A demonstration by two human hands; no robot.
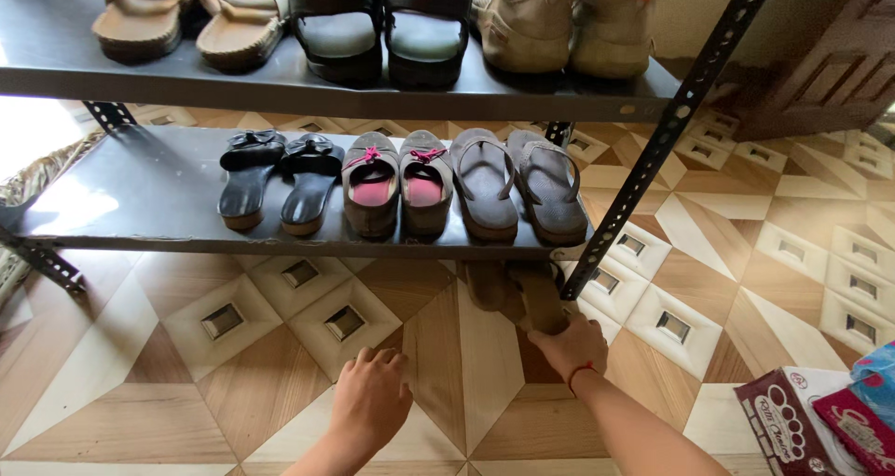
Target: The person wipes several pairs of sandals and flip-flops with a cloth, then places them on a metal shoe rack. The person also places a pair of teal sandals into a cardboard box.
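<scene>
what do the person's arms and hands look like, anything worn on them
Both forearms are bare, with no sleeves in view and no gloves. The right hand has a thin red thread bracelet around the wrist. The left hand wears nothing that shows: no ring, watch or band. The fingers are bare, and the nails are too small to make out.

on the grey metal shelf [140, 196] we see black heels [278, 182], pink-lined grey shoes [399, 185], grey flip-flops [517, 185]; below it, a tan-and-cream geometric floor [140, 383].

Grey metal shoe rack [149, 192] on patterned tiled floor [280, 373]
</scene>
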